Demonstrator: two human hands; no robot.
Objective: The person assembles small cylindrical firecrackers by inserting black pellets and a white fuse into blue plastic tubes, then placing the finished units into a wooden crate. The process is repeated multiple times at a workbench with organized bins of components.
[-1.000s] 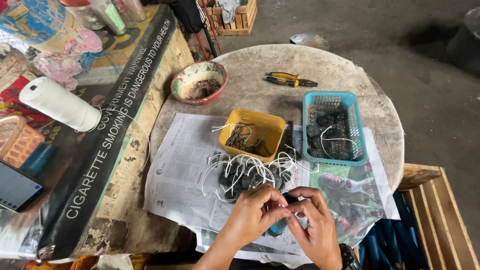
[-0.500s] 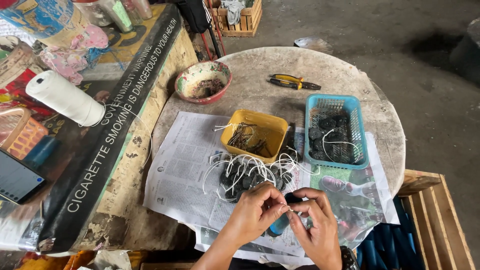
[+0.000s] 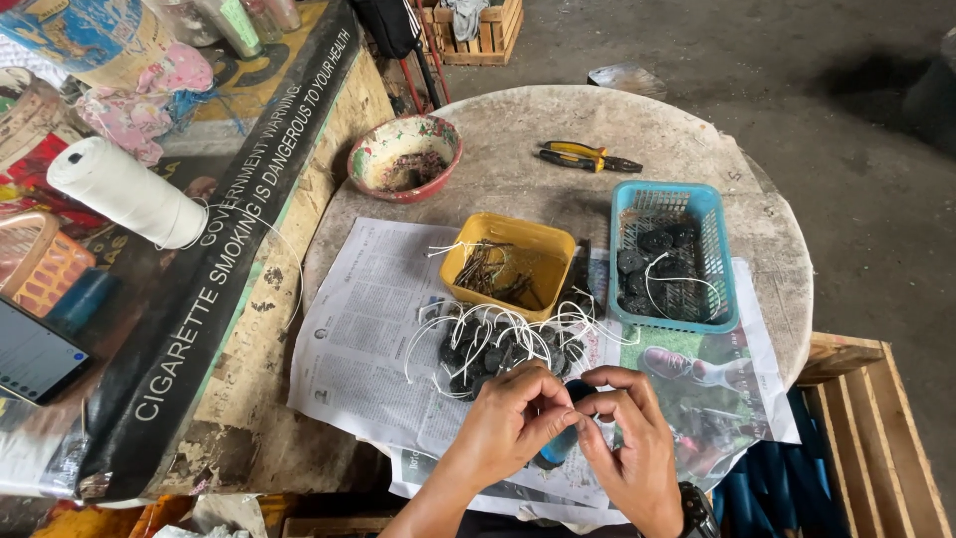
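Together, left hand (image 3: 510, 423) and right hand (image 3: 627, 448) pinch 1 small dark piece (image 3: 576, 391) between their fingertips, held just above the newspaper (image 3: 368, 339) near the pile of strung pieces (image 3: 498, 344), handy for picking

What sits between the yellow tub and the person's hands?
In the head view, a heap of small dark pieces with white strings lies on the newspaper, between the yellow tub and the left hand and right hand.

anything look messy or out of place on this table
Mostly tidy. The dark round pieces with white strings lie in a loose tangled heap on the newspaper, outside the yellow tray and blue basket.
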